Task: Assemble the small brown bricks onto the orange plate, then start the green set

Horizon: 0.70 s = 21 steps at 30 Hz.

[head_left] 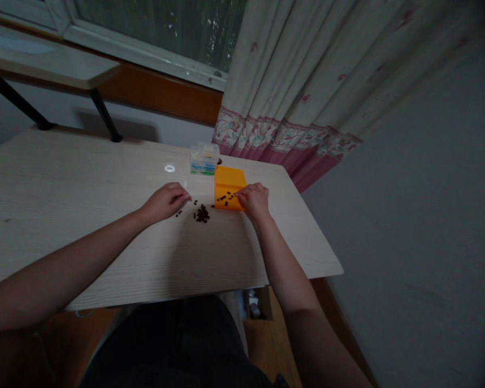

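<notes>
A small heap of dark brown pieces (202, 214) lies on the pale wooden table, a few of them scattered beside it. Behind and to the right stands an orange tray (229, 176) with several of the same dark pieces on its front part. My left hand (166, 201) is just left of the heap, thumb and fingers pinched together; whatever is between the tips is too small to make out. At the tray's right side, my right hand (255, 200) has its fingertips pinched over the dark pieces, and I cannot tell what they grip.
Behind the orange tray sits a clear plastic box (204, 159) with coloured contents. A raised shelf (64, 64) on black legs occupies the back left. A patterned curtain (291, 129) hangs behind the table's right end, near a plain wall. An open drawer (261, 304) shows below the front edge.
</notes>
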Each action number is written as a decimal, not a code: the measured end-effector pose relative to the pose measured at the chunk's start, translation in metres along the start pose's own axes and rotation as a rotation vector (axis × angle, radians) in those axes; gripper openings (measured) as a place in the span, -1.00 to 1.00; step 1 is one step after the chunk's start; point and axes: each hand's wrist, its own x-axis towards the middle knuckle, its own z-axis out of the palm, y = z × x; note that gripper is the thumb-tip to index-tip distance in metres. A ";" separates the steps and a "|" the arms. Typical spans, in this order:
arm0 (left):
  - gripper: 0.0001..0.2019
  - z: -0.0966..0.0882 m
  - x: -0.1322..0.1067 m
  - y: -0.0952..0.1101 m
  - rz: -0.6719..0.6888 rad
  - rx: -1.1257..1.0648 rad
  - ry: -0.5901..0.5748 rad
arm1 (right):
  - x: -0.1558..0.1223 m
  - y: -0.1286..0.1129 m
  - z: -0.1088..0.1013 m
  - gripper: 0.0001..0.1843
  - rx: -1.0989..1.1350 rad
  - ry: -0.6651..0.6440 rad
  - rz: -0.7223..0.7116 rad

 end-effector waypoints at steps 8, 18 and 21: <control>-0.68 -0.002 0.000 0.003 -0.020 0.011 0.001 | -0.001 0.002 0.000 -0.76 -0.037 0.008 -0.013; -0.68 0.002 -0.001 -0.003 0.015 0.037 0.009 | 0.000 -0.002 -0.004 -0.78 -0.109 -0.084 0.020; -0.69 0.003 -0.001 -0.004 0.027 0.049 0.013 | 0.000 -0.003 -0.006 -0.77 -0.114 -0.095 0.025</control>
